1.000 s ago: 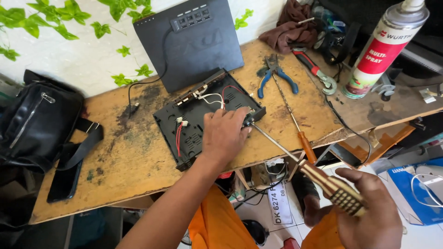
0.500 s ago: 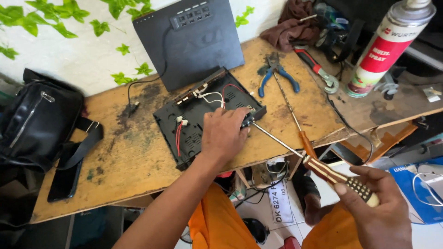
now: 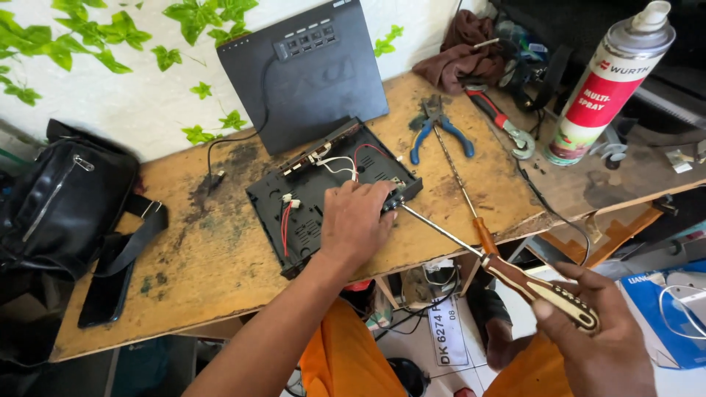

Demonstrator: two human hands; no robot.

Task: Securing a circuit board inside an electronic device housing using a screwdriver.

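My left hand (image 3: 354,226) presses down on an opened black device base (image 3: 309,197) with red and white wires, lying on the worn wooden bench (image 3: 206,257). My right hand (image 3: 599,338) grips the brown and cream handle of a long screwdriver (image 3: 515,279), off the bench's front edge. The screwdriver's thin shaft reaches up-left, and its tip touches the base's front right corner beside my left fingers.
The black lid (image 3: 305,73) leans against the wall behind. A second screwdriver (image 3: 463,191), blue pliers (image 3: 437,132), a red-handled tool (image 3: 500,121) and a spray can (image 3: 607,81) lie to the right. A black bag (image 3: 62,198) and a phone (image 3: 107,287) sit at left.
My right hand has shifted slightly along the screwdriver handle and lowered it a little. The left hand and the black base have stayed in place.
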